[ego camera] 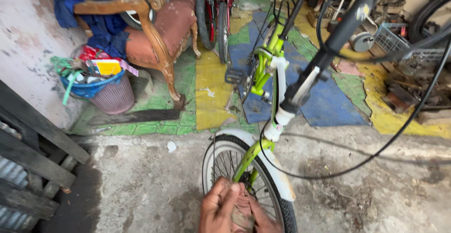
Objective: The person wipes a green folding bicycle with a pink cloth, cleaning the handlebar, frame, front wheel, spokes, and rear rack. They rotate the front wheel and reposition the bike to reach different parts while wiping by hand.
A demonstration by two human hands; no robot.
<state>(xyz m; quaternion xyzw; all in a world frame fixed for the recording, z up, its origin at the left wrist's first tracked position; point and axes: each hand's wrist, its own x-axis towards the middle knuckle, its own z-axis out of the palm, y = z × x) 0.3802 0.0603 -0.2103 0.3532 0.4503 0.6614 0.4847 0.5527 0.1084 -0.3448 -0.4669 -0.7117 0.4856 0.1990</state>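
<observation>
Both hands work low on the front wheel (249, 181) of a lime-green folding bicycle (265, 73), which stands on bare concrete with its handlebar stem rising toward the camera. The left hand (217, 209) has its fingers curled narrow over a reddish-brown rag (240, 212), pressing it against the spokes near the hub. The right hand (263, 220) lies under and beside the same cloth, only partly in view at the bottom edge; its fingers seem to pinch the rag too, though the crop makes that hard to tell.

The step in hand looks like wiping the spokes and hub area on the wheel's near side. The white mudguard (277, 176) and black tyre (282, 205) sit just beside the knuckles. A next move would call for working the cloth between spokes without snagging it, and steadying the wheel so it does not roll. A loose black cable (376, 154) loops to the right, well apart from the hands.
</observation>
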